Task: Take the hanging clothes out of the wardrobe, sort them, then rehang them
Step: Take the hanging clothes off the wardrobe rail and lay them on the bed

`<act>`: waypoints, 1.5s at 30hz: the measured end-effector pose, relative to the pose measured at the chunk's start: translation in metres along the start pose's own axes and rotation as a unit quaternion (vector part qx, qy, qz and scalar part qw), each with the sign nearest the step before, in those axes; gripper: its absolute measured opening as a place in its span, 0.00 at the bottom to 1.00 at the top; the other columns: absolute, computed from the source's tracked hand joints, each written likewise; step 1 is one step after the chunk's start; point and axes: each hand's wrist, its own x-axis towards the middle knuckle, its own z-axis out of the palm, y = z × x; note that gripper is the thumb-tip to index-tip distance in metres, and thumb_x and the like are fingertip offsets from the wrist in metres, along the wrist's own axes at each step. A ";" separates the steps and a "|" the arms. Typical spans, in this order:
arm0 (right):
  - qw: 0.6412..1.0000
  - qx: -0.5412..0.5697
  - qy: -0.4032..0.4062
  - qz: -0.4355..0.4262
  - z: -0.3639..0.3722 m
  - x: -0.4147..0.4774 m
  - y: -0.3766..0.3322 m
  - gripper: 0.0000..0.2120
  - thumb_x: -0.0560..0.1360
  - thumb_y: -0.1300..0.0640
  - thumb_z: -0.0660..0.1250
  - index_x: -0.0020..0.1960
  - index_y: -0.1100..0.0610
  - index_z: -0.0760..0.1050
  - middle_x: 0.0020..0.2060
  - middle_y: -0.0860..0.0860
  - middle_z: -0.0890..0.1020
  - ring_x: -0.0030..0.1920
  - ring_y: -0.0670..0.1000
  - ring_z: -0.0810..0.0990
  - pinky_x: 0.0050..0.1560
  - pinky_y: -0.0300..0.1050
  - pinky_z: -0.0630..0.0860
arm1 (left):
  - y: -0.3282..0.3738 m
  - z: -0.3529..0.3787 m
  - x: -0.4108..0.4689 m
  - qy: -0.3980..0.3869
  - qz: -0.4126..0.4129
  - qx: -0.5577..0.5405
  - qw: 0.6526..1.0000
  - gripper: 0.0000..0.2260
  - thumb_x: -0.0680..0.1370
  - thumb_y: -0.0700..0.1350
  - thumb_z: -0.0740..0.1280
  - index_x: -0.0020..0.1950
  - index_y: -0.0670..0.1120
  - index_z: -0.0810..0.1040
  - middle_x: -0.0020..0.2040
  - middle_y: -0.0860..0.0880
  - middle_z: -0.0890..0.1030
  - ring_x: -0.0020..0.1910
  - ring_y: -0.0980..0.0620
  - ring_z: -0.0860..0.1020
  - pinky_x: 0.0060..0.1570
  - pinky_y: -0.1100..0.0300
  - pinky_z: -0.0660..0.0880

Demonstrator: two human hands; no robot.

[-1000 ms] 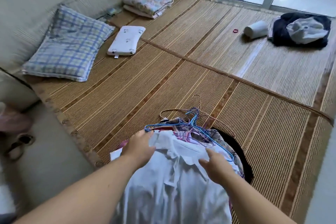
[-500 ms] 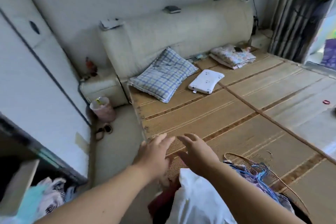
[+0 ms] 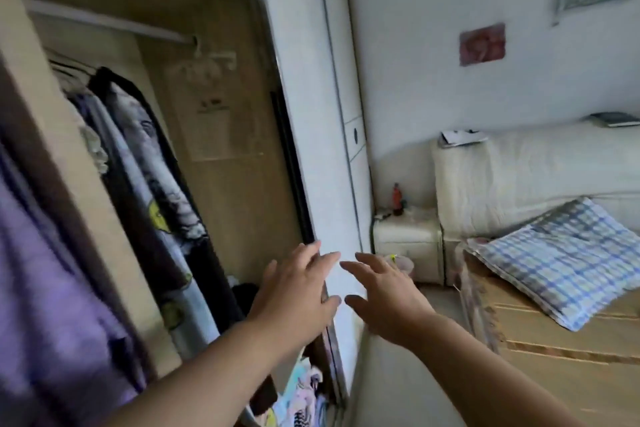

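The open wardrobe [image 3: 221, 156] fills the left of the view, with a rail [image 3: 104, 19] under a shelf. On the rail hang a black printed garment [image 3: 156, 191], a grey garment [image 3: 114, 149] beside it and a purple garment [image 3: 41, 270] nearest me. Folded colourful clothes [image 3: 304, 395] lie at the wardrobe bottom. My left hand [image 3: 294, 288] and my right hand [image 3: 384, 291] are both raised side by side in front of the white sliding door [image 3: 311, 114], fingers spread, holding nothing.
The bed with a woven mat [image 3: 571, 350] and a blue checked pillow [image 3: 568, 260] lies at the right. A white nightstand [image 3: 405, 239] with a small bottle stands by the padded headboard [image 3: 526, 173]. A pink bin [image 3: 403, 263] sits behind my right hand.
The view has swung left from the bed and the pile of clothes on hangers to the wardrobe. Both hands let go of the pile and now reach empty toward the wardrobe.
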 end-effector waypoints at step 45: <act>0.898 0.252 -0.021 -0.359 -0.082 0.465 -0.310 0.15 0.81 0.59 0.55 0.62 0.64 0.74 0.61 0.60 0.77 0.61 0.59 0.75 0.57 0.44 0.71 | -0.144 -0.293 0.091 0.370 -0.309 0.565 0.669 0.33 0.69 0.55 0.58 0.72 0.41 0.66 0.74 0.39 0.62 0.75 0.41 0.57 0.73 0.51 0.54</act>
